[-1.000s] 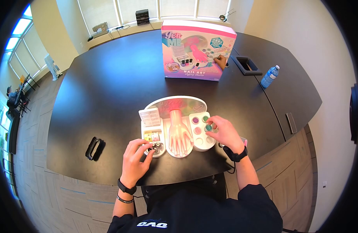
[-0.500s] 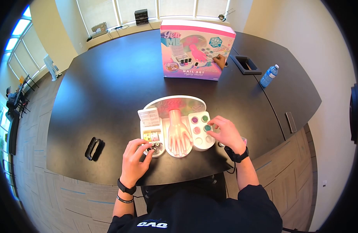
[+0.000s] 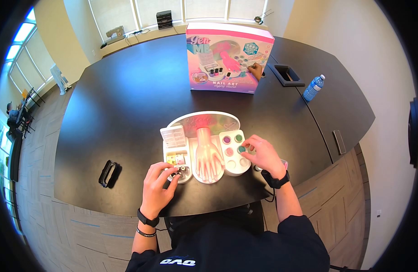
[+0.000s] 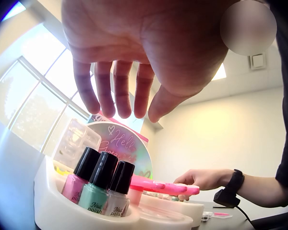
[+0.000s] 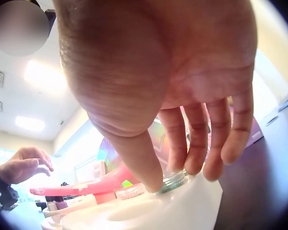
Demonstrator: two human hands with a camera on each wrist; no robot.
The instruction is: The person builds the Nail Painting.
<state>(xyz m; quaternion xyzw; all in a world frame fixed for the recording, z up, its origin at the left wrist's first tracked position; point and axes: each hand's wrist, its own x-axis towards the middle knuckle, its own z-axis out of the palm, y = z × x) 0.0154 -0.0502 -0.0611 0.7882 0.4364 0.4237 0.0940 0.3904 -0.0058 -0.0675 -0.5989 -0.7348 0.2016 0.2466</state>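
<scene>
My left hand (image 3: 158, 185) hovers over black-capped polish bottles in the left tray; the left wrist view shows its fingers hanging, spread and empty, above the pink, green and clear bottles (image 4: 104, 184). My right hand (image 3: 265, 157) is at the teal jar (image 3: 241, 149) in the right tray. In the right wrist view, the thumb and a fingertip of this hand (image 5: 182, 72) pinch the teal jar (image 5: 172, 183) from either side. Between the trays a pink model hand (image 3: 209, 156) lies palm down before the round mirror (image 3: 190, 121).
Purple (image 3: 226, 140), green (image 3: 238, 138) and pink (image 3: 229, 152) jars sit in the right tray. Behind the set stands a large box (image 3: 227, 59). A water bottle (image 3: 313, 88) and phone (image 3: 339, 142) are to the right, a black object (image 3: 108, 173) to the left.
</scene>
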